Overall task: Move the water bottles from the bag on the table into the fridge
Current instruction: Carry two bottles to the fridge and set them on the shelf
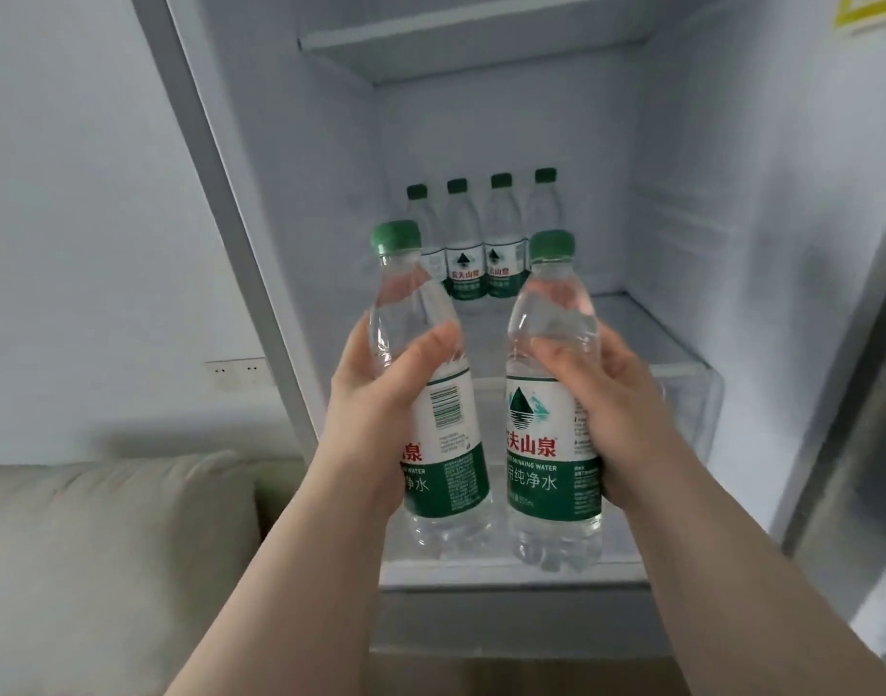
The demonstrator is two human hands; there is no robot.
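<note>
I hold two clear water bottles with green caps and green-white labels in front of the open fridge (707,243). My left hand (380,394) grips the left bottle (446,444) around its upper body. My right hand (611,399) grips the right bottle (546,444) the same way. Both bottles are upright, slightly tilted, above the front of the glass shelf (646,334). Several identical bottles (481,253) stand in a row at the back of that shelf. The bag and the table are out of view.
A higher fridge shelf (430,47) sits above the bottle row. The open fridge door (862,394) stands at the right. A beige sofa (104,545) lies at lower left, below a wall socket (237,371).
</note>
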